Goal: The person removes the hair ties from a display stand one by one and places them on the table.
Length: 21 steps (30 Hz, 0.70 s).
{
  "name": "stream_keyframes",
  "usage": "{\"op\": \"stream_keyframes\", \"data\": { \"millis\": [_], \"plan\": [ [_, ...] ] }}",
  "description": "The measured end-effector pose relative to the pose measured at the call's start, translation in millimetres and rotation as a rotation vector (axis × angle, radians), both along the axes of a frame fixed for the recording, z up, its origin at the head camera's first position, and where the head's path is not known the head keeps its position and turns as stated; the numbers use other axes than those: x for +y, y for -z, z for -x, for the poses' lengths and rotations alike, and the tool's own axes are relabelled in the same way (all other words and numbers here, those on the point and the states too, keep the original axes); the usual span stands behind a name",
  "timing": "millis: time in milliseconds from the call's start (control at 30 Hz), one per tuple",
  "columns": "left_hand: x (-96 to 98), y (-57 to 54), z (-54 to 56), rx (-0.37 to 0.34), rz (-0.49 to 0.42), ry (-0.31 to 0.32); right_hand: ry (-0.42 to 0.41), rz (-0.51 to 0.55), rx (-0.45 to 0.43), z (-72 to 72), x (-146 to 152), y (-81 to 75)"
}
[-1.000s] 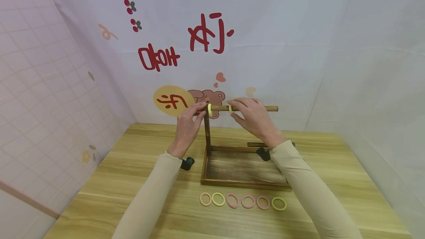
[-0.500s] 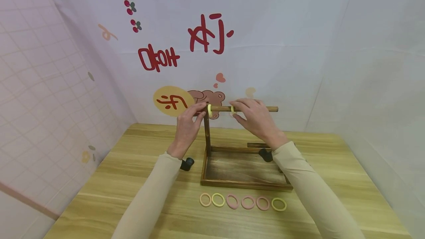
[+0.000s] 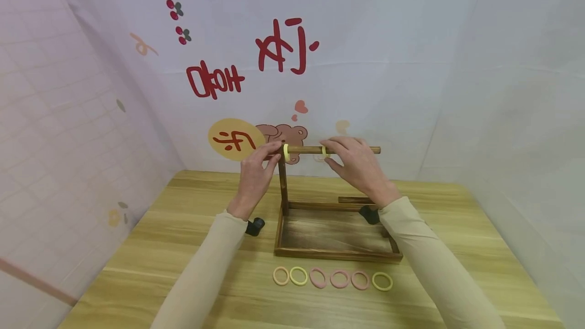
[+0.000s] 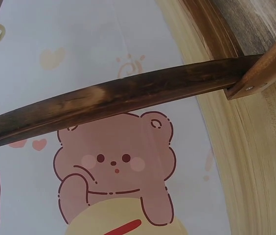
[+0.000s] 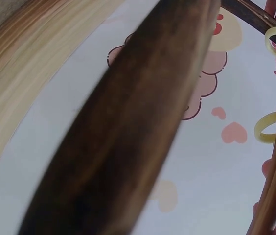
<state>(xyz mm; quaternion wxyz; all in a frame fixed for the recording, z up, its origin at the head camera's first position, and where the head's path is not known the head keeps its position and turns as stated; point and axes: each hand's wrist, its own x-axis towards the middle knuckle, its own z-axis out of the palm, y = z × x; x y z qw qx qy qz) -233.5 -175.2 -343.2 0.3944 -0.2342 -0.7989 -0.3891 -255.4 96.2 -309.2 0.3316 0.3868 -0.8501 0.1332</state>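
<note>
A dark wooden stand has an upright post (image 3: 283, 187) carrying a horizontal bar (image 3: 303, 150). My left hand (image 3: 256, 179) pinches the top of the post where the bar begins. Right beside those fingers, a pale yellow ring (image 3: 286, 153) hangs round the bar. Farther right, my right hand (image 3: 361, 166) pinches a second yellow ring (image 5: 262, 131), which is also threaded on the bar, between thumb and fingers. The bar's right end sticks out past this hand. In the left wrist view the post (image 4: 118, 98) crosses the picture, with only a few fingers visible at the left edge.
A shallow wooden tray (image 3: 338, 255) forms the stand's base. A lower bar (image 3: 354, 200) lies behind my right wrist, partly hidden. In front of the tray is a row of several loose rings, among them an orange ring (image 3: 274, 275) and a yellow ring (image 3: 382, 290). A printed cloth (image 3: 365, 65) hangs behind.
My right hand has slid a short way right along the bar with its yellow ring, widening the gap between the two rings. My left hand stays at the post.
</note>
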Motion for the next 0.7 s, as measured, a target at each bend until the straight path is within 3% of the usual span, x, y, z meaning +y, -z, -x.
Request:
{"op": "stream_keyframes", "data": {
  "millis": [700],
  "plan": [
    [1.2, -0.8, -1.1, -0.004, 0.013, -0.018, 0.016, 0.012, -0.016, -0.6, 12, -1.0]
  ]
}}
